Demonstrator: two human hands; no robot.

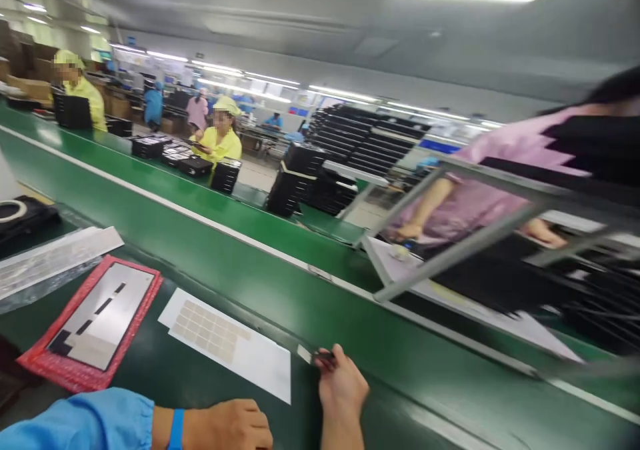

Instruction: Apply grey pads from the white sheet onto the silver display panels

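My right hand [343, 383] is closed in a pinch on a small dark strip with a white end [313, 355], at the near edge of the green conveyor belt [280, 283]. My left hand [227, 427], in a blue sleeve and blue wristband, rests curled on the dark table at the bottom; its fingers are tucked under and hide anything in them. Just ahead of both hands lies a white sheet with a grid of tan stickers [220, 333]. To the left, a red-rimmed tray [35, 360] holds a grey plate with dark marks.
A clear plastic sleeve [50, 257] and a tape roll [10, 210] lie at the far left. Across the belt sit two workers in yellow [223, 143], with stacks of black trays [360, 143]. A person in pink [500, 190] works at the right behind a metal frame [450, 250].
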